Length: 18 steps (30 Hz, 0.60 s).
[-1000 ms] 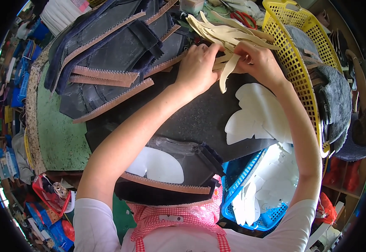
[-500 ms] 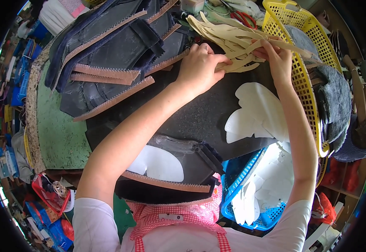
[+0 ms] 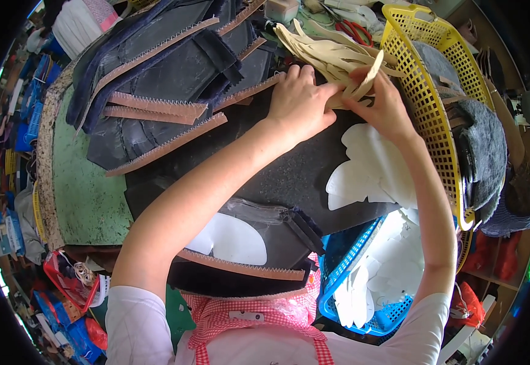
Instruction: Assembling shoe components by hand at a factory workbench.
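Observation:
At the far side of the work surface lies a pile of long cream strips (image 3: 313, 50). My left hand (image 3: 301, 100) is closed at the pile's near end, thumb and forefinger on the strips there. Just beside it, my right hand (image 3: 382, 108) is closed with a cream strip (image 3: 371, 74) standing up between its fingers. The fingertips of both hands come close together over the strip ends, partly hiding them. White scalloped pieces (image 3: 368, 167) rest on the dark sheet (image 3: 277, 164) below my right hand.
Stacked dark panels with zigzag-stitched tan edges (image 3: 155, 73) fill the left. A yellow basket (image 3: 432, 115) holding grey fuzzy pieces (image 3: 487, 146) stands right; a blue basket (image 3: 344, 274) of white pieces is near right. Another dark panel (image 3: 265, 237) lies by my apron. Red-handled scissors (image 3: 356, 30) lie behind.
My right hand has moved left, toward my left hand, and the strip it holds has swung from pointing right to pointing up. My left hand has shifted slightly right.

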Tool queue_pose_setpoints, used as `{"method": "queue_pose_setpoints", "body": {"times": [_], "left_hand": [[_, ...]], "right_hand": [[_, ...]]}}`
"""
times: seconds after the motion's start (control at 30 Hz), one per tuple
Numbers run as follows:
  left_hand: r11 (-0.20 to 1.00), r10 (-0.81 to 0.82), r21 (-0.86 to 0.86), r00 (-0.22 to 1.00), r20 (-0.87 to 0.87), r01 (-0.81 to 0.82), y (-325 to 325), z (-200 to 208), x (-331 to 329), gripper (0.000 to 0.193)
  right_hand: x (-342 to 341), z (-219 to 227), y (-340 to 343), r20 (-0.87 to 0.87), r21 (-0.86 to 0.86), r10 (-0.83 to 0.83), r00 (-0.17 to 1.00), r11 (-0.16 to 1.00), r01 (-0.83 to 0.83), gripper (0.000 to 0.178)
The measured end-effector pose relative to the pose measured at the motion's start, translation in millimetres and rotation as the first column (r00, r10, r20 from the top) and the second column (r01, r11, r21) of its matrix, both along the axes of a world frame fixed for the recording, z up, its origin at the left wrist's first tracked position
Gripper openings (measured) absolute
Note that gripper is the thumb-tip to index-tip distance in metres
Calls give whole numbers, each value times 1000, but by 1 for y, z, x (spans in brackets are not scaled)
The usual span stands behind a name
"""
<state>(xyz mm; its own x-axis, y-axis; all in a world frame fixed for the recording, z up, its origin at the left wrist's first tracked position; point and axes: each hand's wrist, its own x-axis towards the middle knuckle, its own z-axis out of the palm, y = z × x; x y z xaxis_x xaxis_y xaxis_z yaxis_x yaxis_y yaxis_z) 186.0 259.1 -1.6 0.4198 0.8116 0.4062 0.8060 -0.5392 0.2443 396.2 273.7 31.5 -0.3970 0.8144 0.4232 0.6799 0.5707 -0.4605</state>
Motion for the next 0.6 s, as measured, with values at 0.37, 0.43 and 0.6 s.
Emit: {"method": "queue_pose_setpoints", "body": {"times": [0.37,0.43,0.6], "left_hand": [[999,-5,36,999,-49,7,-1,0,0,51],[999,-7,39,999,-47,9,0,1,2,50],[999,-8,41,999,-48,9,1,0,2,47]], "right_hand": [[15,-2,17,-502,-413,-334,798,903,119,15],[22,-7,20,-513,-431,-344,787,895,111,13],[26,-11,19,-565,-451,-357,744,888,84,12]]}}
